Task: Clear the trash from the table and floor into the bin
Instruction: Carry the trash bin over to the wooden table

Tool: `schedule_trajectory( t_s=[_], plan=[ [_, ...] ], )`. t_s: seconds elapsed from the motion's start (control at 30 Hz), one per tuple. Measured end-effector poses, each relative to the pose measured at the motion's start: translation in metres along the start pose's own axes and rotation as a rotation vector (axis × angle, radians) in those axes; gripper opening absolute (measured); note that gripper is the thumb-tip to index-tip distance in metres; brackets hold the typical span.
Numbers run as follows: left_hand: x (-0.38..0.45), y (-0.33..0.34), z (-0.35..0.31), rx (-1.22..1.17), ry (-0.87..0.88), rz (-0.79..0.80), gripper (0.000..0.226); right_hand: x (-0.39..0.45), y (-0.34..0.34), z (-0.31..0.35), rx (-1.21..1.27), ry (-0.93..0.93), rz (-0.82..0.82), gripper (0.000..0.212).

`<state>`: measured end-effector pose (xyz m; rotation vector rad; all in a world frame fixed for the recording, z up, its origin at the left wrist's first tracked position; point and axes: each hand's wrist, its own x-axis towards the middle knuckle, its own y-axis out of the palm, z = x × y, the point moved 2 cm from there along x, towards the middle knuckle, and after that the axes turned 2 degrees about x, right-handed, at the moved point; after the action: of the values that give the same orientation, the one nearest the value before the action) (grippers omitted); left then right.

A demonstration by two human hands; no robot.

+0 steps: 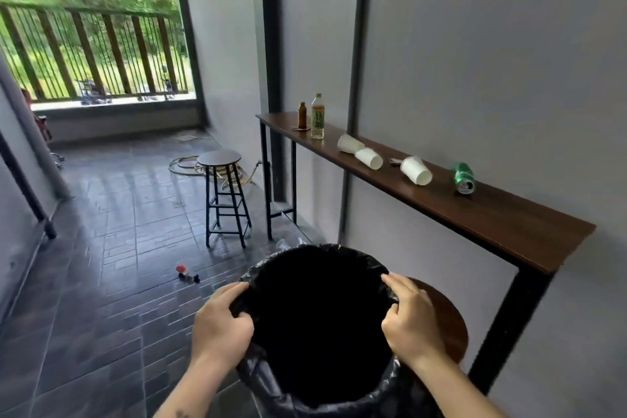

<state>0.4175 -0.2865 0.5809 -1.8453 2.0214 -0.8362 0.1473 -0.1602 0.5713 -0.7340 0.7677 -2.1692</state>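
A bin lined with a black bag (305,397) fills the lower middle. My left hand (220,322) grips the bag's left rim and my right hand (412,319) grips its right rim. On the long brown table (509,224) against the wall lie three tipped white paper cups (349,143) (369,158) (416,170) and a crushed green can (464,177). Two bottles stand at the table's far end, a small brown one (302,115) and a taller clear one (318,116). Small red and dark bits of litter (187,273) lie on the tiled floor.
A black stool (224,195) stands on the floor by the table's far legs, with a coiled hose (185,164) behind it. A round brown stool seat (448,322) sits just right of the bin. A railing (91,54) closes the balcony at the back.
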Motion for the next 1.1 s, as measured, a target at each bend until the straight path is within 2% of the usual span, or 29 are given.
schedule_trajectory(
  t_s=[0.1,0.2,0.33,0.53,0.77,0.9,1.1],
  plan=[
    [0.044,-0.024,0.020,-0.012,-0.030,0.033,0.059,0.022,0.035,0.031,0.020,0.005,-0.024,0.063],
    [0.084,-0.039,0.026,-0.009,0.018,0.074,0.059,0.043,0.053,0.055,0.052,0.010,-0.042,0.061],
    [0.128,-0.031,0.023,-0.014,0.076,0.077,0.061,0.077,0.066,0.063,0.069,0.006,-0.042,0.061],
    [0.189,0.015,0.017,0.055,0.124,0.228,0.072,0.138,0.068,0.042,0.050,0.030,-0.061,0.066],
    [0.250,0.106,-0.007,0.005,0.121,0.305,0.079,0.209,0.066,-0.022,-0.015,0.083,-0.108,0.066],
    [0.278,0.151,-0.022,-0.041,0.056,0.264,0.073,0.245,0.062,-0.048,0.000,0.111,-0.107,0.067],
    [0.310,0.172,-0.043,-0.126,-0.020,0.233,0.064,0.272,0.070,-0.060,-0.002,0.159,-0.092,0.066]
  ],
)
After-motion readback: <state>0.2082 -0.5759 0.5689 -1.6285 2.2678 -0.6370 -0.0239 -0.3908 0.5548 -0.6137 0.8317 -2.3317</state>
